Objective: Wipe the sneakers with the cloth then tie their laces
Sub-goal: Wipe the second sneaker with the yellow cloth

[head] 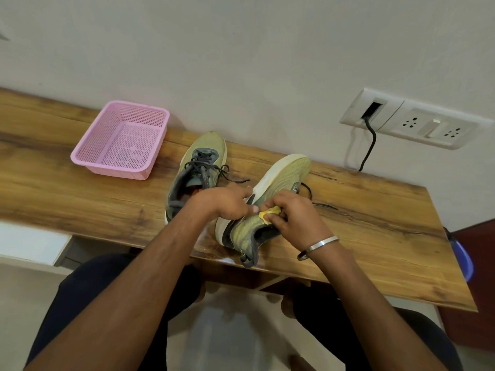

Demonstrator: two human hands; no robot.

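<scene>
Both my hands work the tipped sneaker [270, 199] at the table [80, 194] edge, left hand [227, 202] gripping it, right hand [292, 215] pinching the yellow cloth [269, 211] against its upper; wiping's underway, the other sneaker [199, 167] needs wiping next, laces loose

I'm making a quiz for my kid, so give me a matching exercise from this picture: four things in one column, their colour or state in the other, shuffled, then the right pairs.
Column one:
1. basket
2. cloth
3. left sneaker
4. right sneaker

Column two:
A. tipped on its side, held
B. pink, empty
C. yellow, pinched in right hand
D. upright on the table, laces loose

Pairs: 1-B, 2-C, 3-D, 4-A
</scene>
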